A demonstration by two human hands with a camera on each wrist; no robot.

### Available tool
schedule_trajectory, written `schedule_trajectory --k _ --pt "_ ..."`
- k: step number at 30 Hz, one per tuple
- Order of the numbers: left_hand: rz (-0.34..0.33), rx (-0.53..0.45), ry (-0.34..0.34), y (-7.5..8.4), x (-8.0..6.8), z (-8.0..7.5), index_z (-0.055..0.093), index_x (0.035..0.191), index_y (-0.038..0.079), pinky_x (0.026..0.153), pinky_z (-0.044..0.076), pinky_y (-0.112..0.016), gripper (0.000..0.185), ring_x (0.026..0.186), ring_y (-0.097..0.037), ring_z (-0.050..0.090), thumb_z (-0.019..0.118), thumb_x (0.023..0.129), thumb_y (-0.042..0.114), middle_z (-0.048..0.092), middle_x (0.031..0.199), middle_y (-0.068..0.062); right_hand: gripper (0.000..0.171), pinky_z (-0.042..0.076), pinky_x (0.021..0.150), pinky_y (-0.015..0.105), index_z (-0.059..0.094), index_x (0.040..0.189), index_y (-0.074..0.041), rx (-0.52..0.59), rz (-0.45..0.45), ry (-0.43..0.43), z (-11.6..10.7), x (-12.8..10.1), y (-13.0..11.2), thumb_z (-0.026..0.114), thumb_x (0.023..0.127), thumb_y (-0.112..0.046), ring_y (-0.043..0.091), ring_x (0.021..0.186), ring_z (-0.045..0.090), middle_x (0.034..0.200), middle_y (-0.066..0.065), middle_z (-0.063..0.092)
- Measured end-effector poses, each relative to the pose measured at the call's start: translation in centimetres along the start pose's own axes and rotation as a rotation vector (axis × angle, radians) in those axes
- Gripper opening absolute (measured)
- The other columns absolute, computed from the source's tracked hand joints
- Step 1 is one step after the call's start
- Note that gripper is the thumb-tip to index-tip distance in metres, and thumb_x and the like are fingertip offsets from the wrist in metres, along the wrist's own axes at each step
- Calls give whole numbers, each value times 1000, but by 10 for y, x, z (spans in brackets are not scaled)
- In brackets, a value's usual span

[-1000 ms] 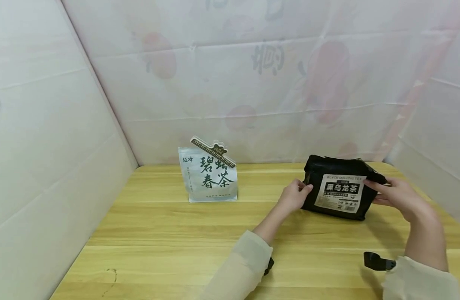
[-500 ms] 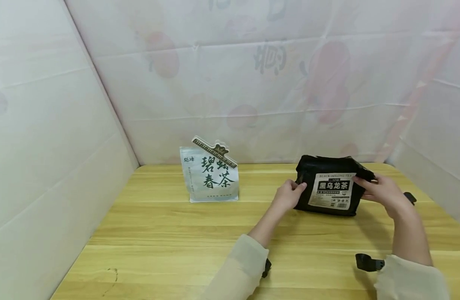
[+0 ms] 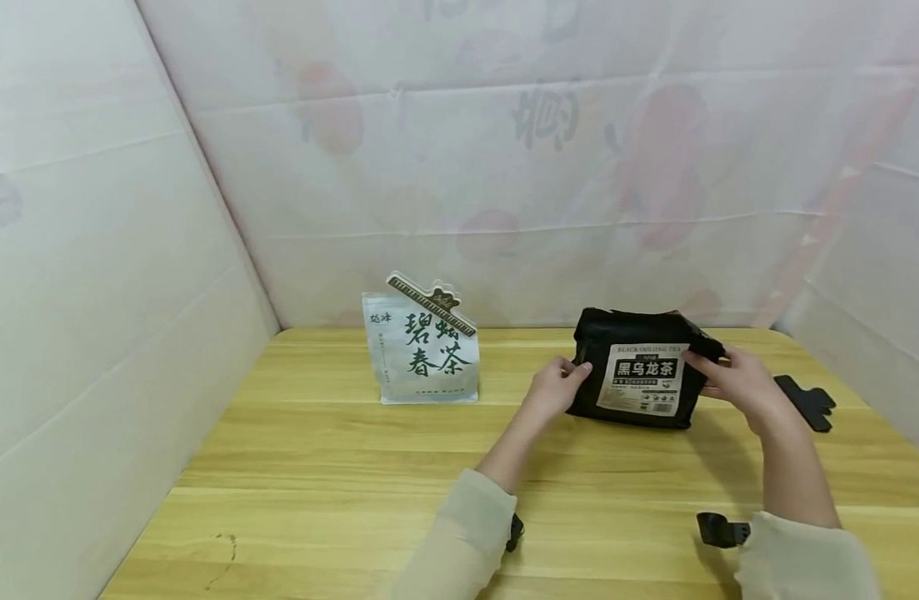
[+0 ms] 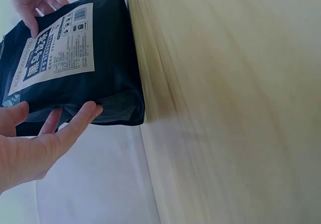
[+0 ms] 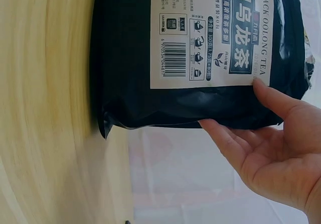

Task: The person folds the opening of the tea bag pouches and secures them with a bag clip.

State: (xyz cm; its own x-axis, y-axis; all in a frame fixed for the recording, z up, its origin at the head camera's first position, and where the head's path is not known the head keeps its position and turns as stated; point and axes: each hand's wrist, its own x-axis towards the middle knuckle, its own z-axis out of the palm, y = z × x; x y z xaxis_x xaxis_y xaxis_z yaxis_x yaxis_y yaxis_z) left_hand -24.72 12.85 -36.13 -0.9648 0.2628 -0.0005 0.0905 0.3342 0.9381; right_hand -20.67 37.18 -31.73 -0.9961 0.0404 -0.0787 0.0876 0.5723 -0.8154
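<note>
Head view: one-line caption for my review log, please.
Both hands, left hand and right hand, hold a black oolong tea bag upright on a wooden table.

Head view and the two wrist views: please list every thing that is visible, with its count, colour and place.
black tea bag: one, black with a pale label, upright on the table right of centre, between both hands
white tea pouch: one, white with green characters, standing at the back of the table, left of the black bag
black clip: one, black, lying flat on the table near its right edge
table: one, light wood, under everything
wall sheets: pale, with faint red prints, at the left, back and right
wrist mounts: two, black, at the sleeve cuffs
left hand: one, straight fingers against the bag's left side
right hand: one, straight fingers against the bag's right side
</note>
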Motion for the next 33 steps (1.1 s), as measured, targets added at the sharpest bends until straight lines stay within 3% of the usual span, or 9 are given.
schedule_trajectory --k 5,15,22,28,33 --pt "-1 -25 -26 -1 1 -3 56 96 8 56 41 -29 32 60 -14 50 51 93 40 56 75 -5 88 31 93 57 -2 140 12 -8 15 -8 0 1 -4 39 93 -50 49 114 39 136 43 10" --pt "-15 -34 -11 -2 1 -12 55 94 9 54 40 -30 31 61 -15 50 51 94 39 59 80 -12 84 46 84 40 9 138 17 -8 -13 15 9 7 -10 41 94 -47 41 108 50 133 43 22" --pt "5 10 13 -6 3 -18 55 94 8 59 42 -31 31 67 -16 49 49 94 39 54 77 -3 83 45 85 38 10 138 16 20 -20 22 17 12 -14 41 94 -47 48 116 39 134 42 20" --pt "-1 -4 22 -8 4 -25 54 92 8 53 38 -28 31 58 -15 46 49 94 39 55 71 -8 80 45 85 37 12 138 16 30 -38 20 23 20 -15 40 95 -45 48 117 38 134 41 22" --pt "1 -7 39 -10 5 -29 55 93 7 54 41 -29 31 62 -17 54 50 95 37 55 72 -8 79 46 84 35 14 140 13 39 -54 21 27 25 -18 41 95 -45 47 118 37 135 39 22"
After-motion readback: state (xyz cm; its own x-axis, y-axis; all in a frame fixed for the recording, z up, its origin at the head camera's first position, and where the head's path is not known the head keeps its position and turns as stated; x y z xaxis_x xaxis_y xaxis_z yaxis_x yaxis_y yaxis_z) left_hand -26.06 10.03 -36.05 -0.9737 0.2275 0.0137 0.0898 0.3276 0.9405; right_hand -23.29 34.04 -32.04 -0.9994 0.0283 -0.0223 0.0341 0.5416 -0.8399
